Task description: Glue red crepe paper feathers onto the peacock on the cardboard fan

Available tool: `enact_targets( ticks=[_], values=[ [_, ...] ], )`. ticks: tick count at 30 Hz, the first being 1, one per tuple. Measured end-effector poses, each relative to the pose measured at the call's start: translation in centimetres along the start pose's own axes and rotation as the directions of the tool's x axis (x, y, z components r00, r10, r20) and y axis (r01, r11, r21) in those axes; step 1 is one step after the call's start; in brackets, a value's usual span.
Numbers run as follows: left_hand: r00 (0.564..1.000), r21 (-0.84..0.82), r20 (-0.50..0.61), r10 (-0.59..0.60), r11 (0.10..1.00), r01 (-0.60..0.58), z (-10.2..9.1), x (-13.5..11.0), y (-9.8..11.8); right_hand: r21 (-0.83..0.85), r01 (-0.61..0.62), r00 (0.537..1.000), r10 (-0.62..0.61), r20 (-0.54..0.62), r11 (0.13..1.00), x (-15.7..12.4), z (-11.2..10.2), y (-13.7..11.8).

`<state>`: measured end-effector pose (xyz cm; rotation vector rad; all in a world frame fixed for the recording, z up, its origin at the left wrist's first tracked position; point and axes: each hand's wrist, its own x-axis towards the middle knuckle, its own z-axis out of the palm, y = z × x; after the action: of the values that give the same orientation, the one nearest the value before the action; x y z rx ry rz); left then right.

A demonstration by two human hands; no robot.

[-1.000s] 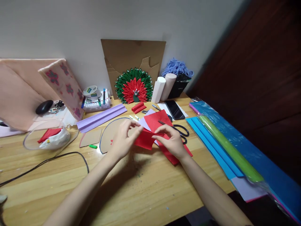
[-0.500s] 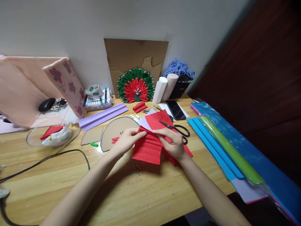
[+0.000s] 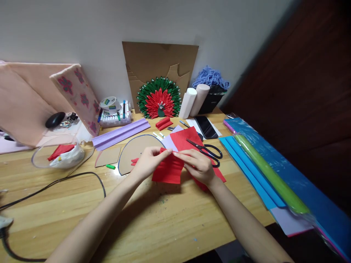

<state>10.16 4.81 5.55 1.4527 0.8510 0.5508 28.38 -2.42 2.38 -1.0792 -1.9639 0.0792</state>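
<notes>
A creased piece of red crepe paper point(image 3: 168, 172) hangs between my hands, above the wooden table. My left hand point(image 3: 150, 160) pinches its top edge on the left. On the right, my right hand point(image 3: 199, 164) pinches the same top edge, thumb and fingers closed. Under and behind my right hand lies a larger red sheet point(image 3: 189, 137), with black-handled scissors point(image 3: 204, 148) resting on it, blades pointing left. Partly hidden behind my left hand is a rounded cardboard piece point(image 3: 128, 155) with a blue outline and small red paper petals point(image 3: 134, 161) on it.
A red and green paper peacock point(image 3: 159, 100) leans on upright cardboard point(image 3: 161, 54) at the back. Markers point(image 3: 115, 116), a folded purple strip point(image 3: 120, 134) and a plastic bowl point(image 3: 37, 160) stand left. Right are a phone point(image 3: 206, 128) and blue and green paper rolls point(image 3: 270, 173).
The red crepe paper has shifted slightly up and left, its lower edge now higher. My fingertips have come closer together along its top edge.
</notes>
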Motion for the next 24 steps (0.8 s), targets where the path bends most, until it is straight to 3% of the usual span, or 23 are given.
enact_targets(
  ticks=[3, 5, 8, 11, 16, 24],
  values=[
    [0.997, 0.093, -0.05, 0.054, 0.994, -0.049, 0.3, 0.1, -0.2, 0.051, -0.07, 0.997, 0.072, -0.026, 0.996, 0.2, 0.2, -0.5],
    [0.992, 0.176, -0.051, 0.118, 0.978, -0.107, 0.5, -0.1, -0.1, 0.122, -0.188, 0.977, 0.198, -0.073, 0.975, 0.4, 0.5, -0.9],
    [0.967, 0.332, -0.026, 0.254, 0.914, -0.232, 0.9, -0.5, 0.2, 0.247, -0.375, 0.904, 0.411, -0.115, 0.893, 0.5, 0.9, -1.2],
    [0.929, 0.442, -0.025, 0.368, 0.838, -0.32, 1.0, -0.7, 0.3, 0.366, -0.469, 0.839, 0.535, -0.101, 0.804, 0.4, 1.2, -1.2],
    [0.896, 0.466, -0.033, 0.443, 0.8, -0.379, 0.9, -0.7, -0.1, 0.413, -0.512, 0.812, 0.581, -0.052, 0.753, 0.4, 1.0, -1.1],
    [0.908, 0.456, -0.031, 0.418, 0.814, -0.359, 0.6, -0.2, -0.9, 0.399, -0.545, 0.799, 0.601, -0.021, 0.738, 0.3, 1.2, -1.1]
  ],
)
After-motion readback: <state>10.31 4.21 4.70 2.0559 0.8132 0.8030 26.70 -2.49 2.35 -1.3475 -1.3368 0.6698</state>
